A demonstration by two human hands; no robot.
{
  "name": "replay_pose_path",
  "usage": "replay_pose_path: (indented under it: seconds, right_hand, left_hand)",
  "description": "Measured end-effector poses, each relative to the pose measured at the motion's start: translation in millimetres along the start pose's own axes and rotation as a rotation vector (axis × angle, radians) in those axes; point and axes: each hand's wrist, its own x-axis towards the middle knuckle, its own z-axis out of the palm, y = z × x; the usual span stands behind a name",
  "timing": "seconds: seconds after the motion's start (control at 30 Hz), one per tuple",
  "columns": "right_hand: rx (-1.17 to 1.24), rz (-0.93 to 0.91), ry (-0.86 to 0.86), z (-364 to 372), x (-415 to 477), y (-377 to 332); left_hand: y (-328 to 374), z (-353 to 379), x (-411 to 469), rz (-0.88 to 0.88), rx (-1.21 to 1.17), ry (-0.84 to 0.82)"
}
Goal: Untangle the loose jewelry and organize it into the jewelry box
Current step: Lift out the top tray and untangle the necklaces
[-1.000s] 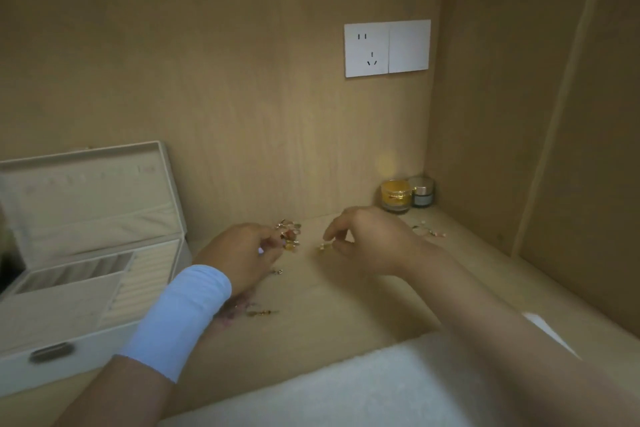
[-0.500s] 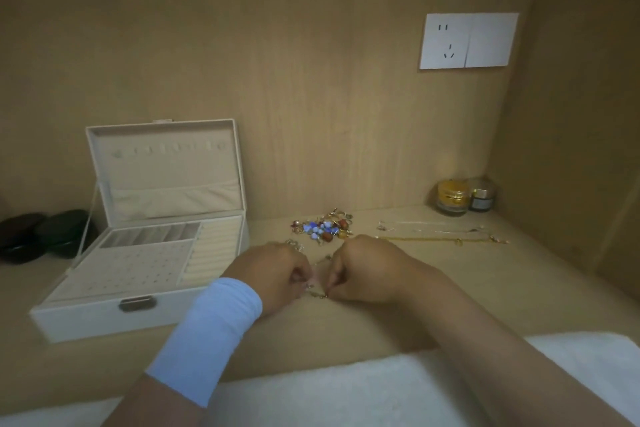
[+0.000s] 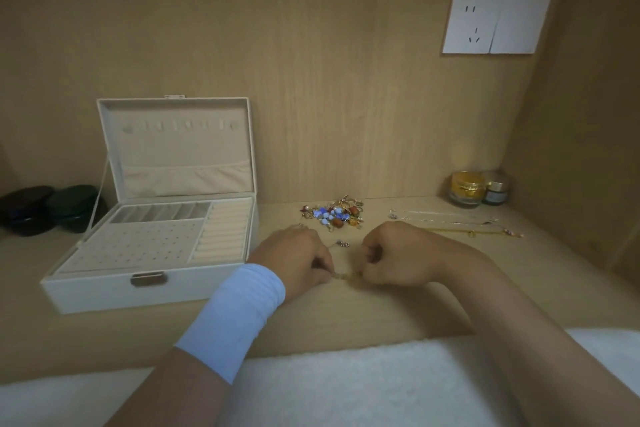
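A cream jewelry box point(image 3: 104, 291) stands open at the left, its lid upright and its tray compartments showing. My left hand point(image 3: 298, 260), with a pale blue wristband, and my right hand point(image 3: 401, 256) rest on the wooden shelf, each pinching one end of a thin gold chain point(image 3: 346, 276) stretched between them. Behind the hands lies a tangled heap of beaded jewelry point(image 3: 334, 213) in blue, orange and gold. A small silver piece point(image 3: 343, 244) lies between the hands and the heap. Two thin chains point(image 3: 450, 222) lie stretched out at the right.
Two small cosmetic jars point(image 3: 479, 189) stand in the back right corner. Two dark rounded cases point(image 3: 48, 204) sit left of the box. A white fluffy cloth point(image 3: 329, 388) covers the near edge. A wall socket point(image 3: 495, 24) is on the back panel.
The view swung left and the whole box came into sight. My hands came nearer to me from the heap and closed on the chain's ends; they have held still since half a second ago.
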Motion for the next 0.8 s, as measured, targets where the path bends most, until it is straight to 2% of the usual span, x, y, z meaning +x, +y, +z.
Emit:
replay_pose_path:
  seconds: [0.13,0.3,0.37,0.43,0.53,0.67,0.8]
  right_hand:
    - [0.281,-0.031,0.05,0.8,0.7,-5.0]
    - [0.633,-0.008,0.131,6.4,5.7,-9.9]
    - [0.793,0.035,0.143,5.7,6.7,-15.2]
    - [0.995,0.08,0.141,4.6,7.3,-19.0]
    - [1.164,0.085,0.072,6.1,8.4,-21.5]
    - [1.265,0.07,-0.07,7.3,8.7,-20.6]
    - [1.02,0.091,-0.202,2.8,3.2,-12.7]
  left_hand:
    - [1.9,5.3,3.4,-0.005,-0.046,0.047]
    - [6.7,2.9,-1.6,-0.107,-0.457,0.061]
    - [5.6,-0.1,-2.4,-0.144,-0.497,0.093]
    - [3.7,-3.1,-1.3,-0.173,-0.612,0.115]
    - [5.2,-10.5,-1.9,-0.196,-0.81,0.157]
    - [4.6,-14.9,-5.4,-0.18,-0.873,0.129]
    - [5.9,-19.8,-10.8,-0.149,-0.793,-0.01]
